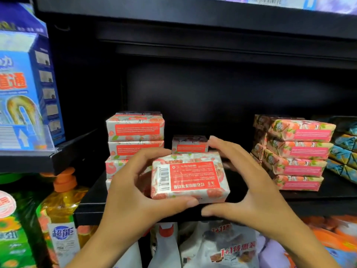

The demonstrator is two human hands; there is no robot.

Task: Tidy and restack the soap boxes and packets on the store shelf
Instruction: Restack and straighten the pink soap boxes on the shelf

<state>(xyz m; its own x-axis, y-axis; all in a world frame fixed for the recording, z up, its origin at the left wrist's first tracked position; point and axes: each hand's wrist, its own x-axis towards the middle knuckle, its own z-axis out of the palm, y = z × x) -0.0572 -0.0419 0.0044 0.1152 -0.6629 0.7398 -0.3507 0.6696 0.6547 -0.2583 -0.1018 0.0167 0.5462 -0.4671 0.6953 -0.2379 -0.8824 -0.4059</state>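
Far left: a tall blue cardboard carton printed with a pipe picture [25, 84] stands on a raised black ledge, and below it is a yellow liquid bottle with an orange pump top [61, 206]. On the black store shelf [328, 196], a left stack of white paper-wrapped soap bars with red labels [135, 130] rises four high. The left hand [135, 186] grips the left end of one more white-and-red wrapped soap bar [190, 176], its thumb lying along the near lower edge. This bar is held over the shelf's front between the two stacks, barcode face up. Behind it lies a single matching bar [190, 145]. The right hand [249, 182] spans the bar's right end widely, fingertips on the far corner and thumb just under the near edge; whether the thumb touches cannot be told. Right: a stack of pink floral wrapped bars [301, 151], then blue patterned packets [345, 155].
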